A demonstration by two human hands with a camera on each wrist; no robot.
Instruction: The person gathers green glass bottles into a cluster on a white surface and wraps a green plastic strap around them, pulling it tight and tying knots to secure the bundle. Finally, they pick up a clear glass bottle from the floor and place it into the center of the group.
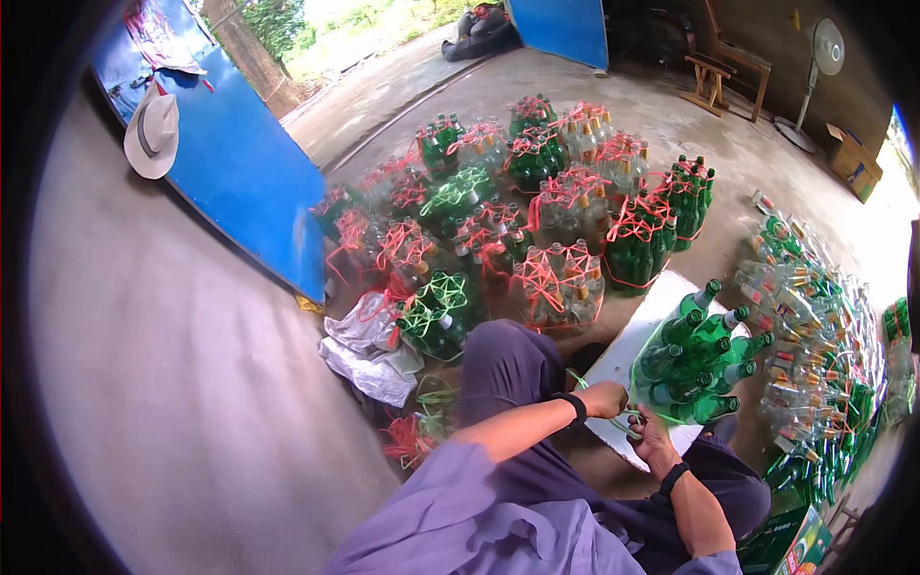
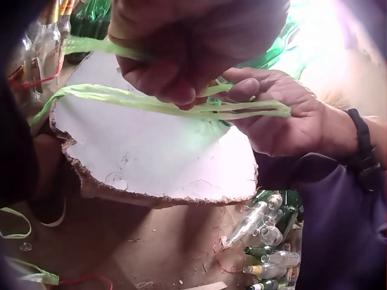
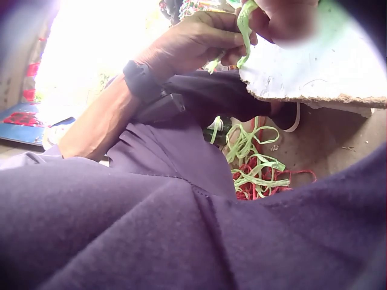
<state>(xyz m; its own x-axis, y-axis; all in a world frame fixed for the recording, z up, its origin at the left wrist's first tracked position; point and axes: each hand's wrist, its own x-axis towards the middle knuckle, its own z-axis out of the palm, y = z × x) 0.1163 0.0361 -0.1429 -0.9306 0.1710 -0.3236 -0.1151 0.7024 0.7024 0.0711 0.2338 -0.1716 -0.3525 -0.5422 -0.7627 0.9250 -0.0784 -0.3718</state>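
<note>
Both hands are close together at the near side of a cluster of green glass bottles (image 1: 704, 350), which stands upright on a white board (image 1: 613, 369). My left hand (image 1: 604, 399) grips light-green plastic twine (image 2: 91, 92), its fingers curled in the right wrist view. Facing it, my right hand (image 1: 655, 443) holds a loop of the same twine, which crosses its fingers in the left wrist view. One strand runs left past the board's ragged edge. The bottles' lower parts near the hands are partly hidden.
Several bottle bundles (image 1: 561, 278) tied with red or green twine stand ahead. Loose bottles (image 1: 795, 355) are heaped at the right. Tangled green and red twine (image 3: 257, 172) lies on the floor by the left leg, near a white sack (image 1: 369, 350). A fan (image 1: 819, 67) stands far right.
</note>
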